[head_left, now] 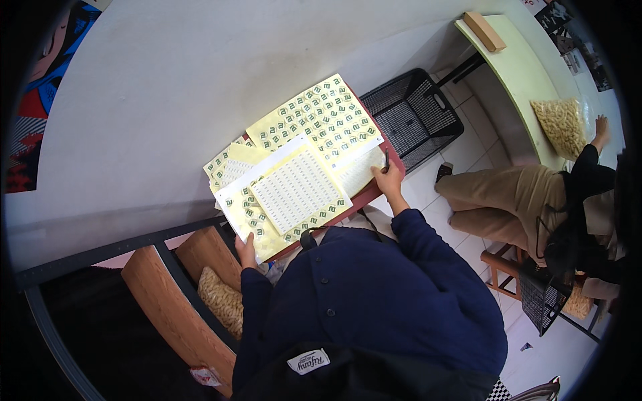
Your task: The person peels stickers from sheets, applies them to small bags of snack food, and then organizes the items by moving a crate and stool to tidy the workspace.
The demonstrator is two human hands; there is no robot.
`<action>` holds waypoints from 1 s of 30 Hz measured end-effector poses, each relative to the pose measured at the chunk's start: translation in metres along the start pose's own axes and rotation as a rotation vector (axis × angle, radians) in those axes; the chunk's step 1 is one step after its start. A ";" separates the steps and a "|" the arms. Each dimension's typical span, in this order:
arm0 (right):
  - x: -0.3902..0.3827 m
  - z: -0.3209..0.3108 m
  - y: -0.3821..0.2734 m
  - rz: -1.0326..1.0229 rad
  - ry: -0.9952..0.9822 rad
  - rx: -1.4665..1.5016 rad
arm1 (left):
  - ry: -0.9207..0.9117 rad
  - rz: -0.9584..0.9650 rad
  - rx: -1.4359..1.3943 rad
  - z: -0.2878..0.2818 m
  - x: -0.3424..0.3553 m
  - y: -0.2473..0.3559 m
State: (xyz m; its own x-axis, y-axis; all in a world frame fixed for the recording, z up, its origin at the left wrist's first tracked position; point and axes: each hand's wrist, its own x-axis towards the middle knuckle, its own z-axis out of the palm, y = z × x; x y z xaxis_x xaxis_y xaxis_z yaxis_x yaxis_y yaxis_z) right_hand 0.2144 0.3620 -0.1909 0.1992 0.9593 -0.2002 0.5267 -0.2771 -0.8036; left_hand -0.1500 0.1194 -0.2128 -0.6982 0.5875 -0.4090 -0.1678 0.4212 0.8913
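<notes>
Sheets of round green-printed stickers (pixel 314 110) lie on a red board or surface (pixel 361 197) against the wall, with a smaller white sheet of tiny printed labels (pixel 294 190) on top. My left hand (pixel 246 250) has its fingers closed on the lower-left edge of the sticker sheets. My right hand (pixel 386 180) grips a dark pen (pixel 386 158) at the right edge, over a pale, partly covered sheet (pixel 358 170).
A black mesh crate (pixel 411 113) stands behind the board. At right, a person (pixel 508 200) is beside a pale table (pixel 491 67) with a bag of beige snacks (pixel 555 127) and wooden block (pixel 484 31). Wooden boards (pixel 150 294) and another bag (pixel 217 301) are lower left.
</notes>
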 end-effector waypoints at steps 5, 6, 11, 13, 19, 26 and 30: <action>0.003 -0.033 -0.026 -0.020 0.259 0.024 | -0.013 -0.007 -0.011 0.002 0.000 0.001; 0.002 -0.041 -0.028 -0.007 0.288 -0.001 | -0.014 -0.005 0.004 0.002 0.001 0.002; -0.002 -0.072 -0.031 -0.061 0.313 -0.332 | -0.038 0.016 0.049 0.001 -0.001 -0.003; -0.004 -0.085 -0.025 -0.059 0.312 -0.394 | -0.045 0.017 0.079 0.001 -0.003 -0.002; 0.002 -0.162 0.012 -0.119 0.418 -0.096 | -0.101 -0.102 -0.187 0.006 -0.018 0.019; -0.002 -0.135 0.026 -0.020 0.138 0.315 | -0.165 -0.063 -0.196 0.007 -0.014 -0.005; -0.020 -0.019 -0.012 -0.064 -0.226 0.567 | -0.160 -0.053 -0.196 0.016 -0.012 -0.002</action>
State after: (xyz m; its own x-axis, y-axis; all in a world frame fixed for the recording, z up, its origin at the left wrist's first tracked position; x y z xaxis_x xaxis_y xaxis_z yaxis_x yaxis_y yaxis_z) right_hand 0.2196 0.3452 -0.1665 -0.0317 0.9781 -0.2057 -0.0022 -0.2059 -0.9786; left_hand -0.1303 0.1219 -0.2129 -0.5689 0.6764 -0.4677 -0.3437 0.3211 0.8825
